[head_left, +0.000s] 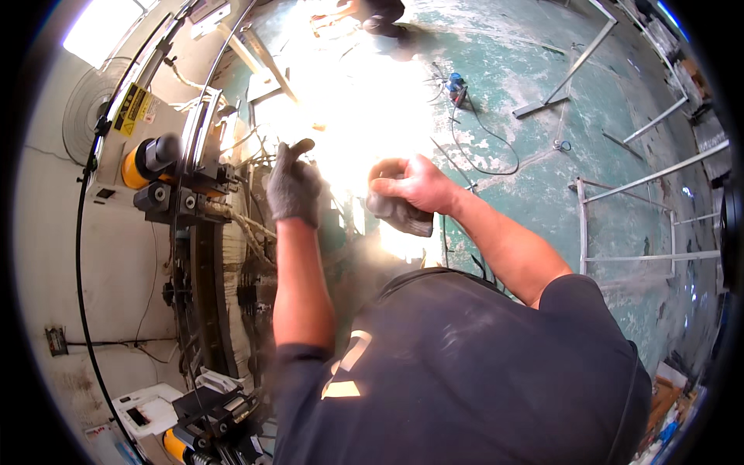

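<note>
1. Nearest the camera is the dark shirt [465, 364] of the person, its shoulders and back filling the lower middle, with a pale patch of light on the left side
2. Beyond it, the right hand [415, 180] is bare, its grip closed on a loose grey glove [401, 215], which is bunched against the fingers and hangs just under them
3. The left hand [296, 186], to the left and apart from the right, wears a matching grey glove with one digit pointing up; how far its grip is open, and whether it has hold of anything, I cannot tell
4. Left of the hands stands a machine [159, 194] with an orange-and-black cylinder [147, 161] and a yellow warning label [133, 108]
5. To the right, a pale metal frame [583, 221] stands on the worn green floor [535, 209]
6. Farther out, a blue power tool [456, 84] lies on the floor, near a dark cable [515, 159] that loops over it
7. Farthest, past a strong glare, a person in dark clothing [380, 12] is partly in view at the top edge
</note>
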`<control>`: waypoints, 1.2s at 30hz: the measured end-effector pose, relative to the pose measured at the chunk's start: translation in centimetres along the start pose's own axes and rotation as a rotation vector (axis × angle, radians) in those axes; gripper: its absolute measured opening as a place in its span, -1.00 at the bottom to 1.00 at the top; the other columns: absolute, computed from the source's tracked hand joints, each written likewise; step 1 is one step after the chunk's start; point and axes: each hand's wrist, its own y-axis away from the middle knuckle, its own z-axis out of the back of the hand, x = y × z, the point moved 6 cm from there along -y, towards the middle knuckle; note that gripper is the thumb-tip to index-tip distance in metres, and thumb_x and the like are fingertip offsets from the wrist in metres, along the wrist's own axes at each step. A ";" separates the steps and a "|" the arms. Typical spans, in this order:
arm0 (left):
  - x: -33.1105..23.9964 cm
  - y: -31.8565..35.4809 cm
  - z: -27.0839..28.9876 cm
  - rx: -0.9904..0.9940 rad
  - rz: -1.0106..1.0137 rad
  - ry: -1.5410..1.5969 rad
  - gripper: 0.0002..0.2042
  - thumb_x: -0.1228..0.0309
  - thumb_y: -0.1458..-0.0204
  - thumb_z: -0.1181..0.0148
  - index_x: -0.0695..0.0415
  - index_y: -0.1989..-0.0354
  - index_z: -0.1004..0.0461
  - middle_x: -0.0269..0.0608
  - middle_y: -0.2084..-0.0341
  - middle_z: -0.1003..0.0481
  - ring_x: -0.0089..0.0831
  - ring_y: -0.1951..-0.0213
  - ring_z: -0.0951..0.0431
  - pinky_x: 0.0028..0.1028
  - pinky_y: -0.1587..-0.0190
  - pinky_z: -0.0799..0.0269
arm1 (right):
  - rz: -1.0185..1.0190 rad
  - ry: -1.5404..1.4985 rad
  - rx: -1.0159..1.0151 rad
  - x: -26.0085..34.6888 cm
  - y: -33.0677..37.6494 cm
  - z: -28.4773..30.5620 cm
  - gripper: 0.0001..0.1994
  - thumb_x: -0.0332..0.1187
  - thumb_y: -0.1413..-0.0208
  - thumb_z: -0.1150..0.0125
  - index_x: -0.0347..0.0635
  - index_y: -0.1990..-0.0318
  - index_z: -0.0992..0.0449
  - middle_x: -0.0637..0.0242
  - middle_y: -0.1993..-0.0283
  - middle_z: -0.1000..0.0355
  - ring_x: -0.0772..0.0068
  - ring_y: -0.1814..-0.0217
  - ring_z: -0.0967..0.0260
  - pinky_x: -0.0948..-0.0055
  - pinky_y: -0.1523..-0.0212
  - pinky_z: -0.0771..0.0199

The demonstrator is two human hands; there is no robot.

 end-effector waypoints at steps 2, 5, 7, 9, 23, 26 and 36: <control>0.4 2.0 1.9 0.142 0.123 -0.042 -0.45 -0.05 -0.47 -0.02 0.31 -0.11 -0.55 -0.44 0.73 -0.29 -0.63 0.73 -0.16 -0.56 0.63 -0.08 | 0.011 0.004 -0.025 -0.4 0.7 1.7 -0.59 -0.45 -0.29 -0.33 -0.15 -0.28 -0.54 0.26 -0.10 -0.58 0.46 -0.12 -0.50 0.40 -0.16 -0.54; 4.5 4.9 1.5 0.137 0.315 -0.310 -0.29 -0.21 -0.43 0.04 0.33 -0.25 -0.48 -0.32 0.56 -0.51 -0.59 0.58 -0.42 -0.58 0.52 -0.29 | 0.042 -0.066 0.021 -0.1 1.4 1.7 -0.40 -0.61 -0.26 -0.15 -0.04 -0.46 -0.38 0.22 -0.29 -0.40 0.40 -0.42 -0.27 0.37 -0.30 -0.46; 8.8 6.0 0.6 0.335 0.362 -0.397 -0.29 -0.21 -0.41 0.06 0.28 -0.30 -0.45 -0.12 0.21 -0.64 -0.37 0.36 -0.55 -0.38 0.26 -0.47 | 0.024 -0.144 -0.004 -1.8 0.9 1.6 -0.40 -0.62 -0.27 -0.15 -0.04 -0.47 -0.37 0.23 -0.26 -0.41 0.42 -0.40 -0.28 0.39 -0.30 -0.45; 10.6 6.4 -0.6 0.527 0.118 -0.922 -0.42 -0.02 -0.47 0.04 0.28 -0.34 -0.40 -0.04 -0.02 -0.62 -0.21 0.08 -0.63 -0.23 -0.01 -0.55 | 0.022 -0.116 -0.055 -2.7 0.8 1.2 -0.44 -0.55 -0.33 -0.21 -0.08 -0.47 -0.37 0.24 -0.20 -0.43 0.45 -0.30 -0.34 0.46 -0.25 -0.46; 16.2 4.2 4.4 0.083 0.027 -0.652 -0.59 -0.02 -0.40 -0.14 0.07 0.24 -0.69 -0.40 0.62 -0.48 -0.54 0.70 -0.34 -0.44 0.64 -0.17 | -0.447 -0.188 -0.414 -12.6 2.3 0.8 -0.61 -0.25 -0.28 -0.44 -0.28 -0.14 -0.57 0.23 0.15 -0.65 0.44 0.16 -0.63 0.40 0.20 -0.65; 13.3 6.1 2.5 -0.095 0.363 -0.512 -0.60 0.01 -0.41 -0.12 0.06 0.23 -0.69 -0.39 0.61 -0.50 -0.53 0.70 -0.33 -0.45 0.63 -0.16 | -0.030 0.596 -0.611 -10.3 3.3 1.9 -0.65 -0.19 -0.32 -0.35 -0.26 -0.09 -0.59 0.21 0.06 -0.65 0.38 0.09 -0.63 0.30 0.05 -0.63; 11.2 5.4 2.1 0.006 0.492 -0.330 -0.50 -0.08 -0.44 -0.05 0.17 0.13 -0.64 -0.29 0.57 -0.54 -0.50 0.67 -0.35 -0.45 0.60 -0.22 | 0.011 0.326 -0.366 -8.5 2.7 -0.3 -0.81 -0.47 -0.24 -0.23 -0.30 0.07 -0.69 0.23 0.35 -0.68 0.58 0.37 -0.53 0.39 0.29 -0.55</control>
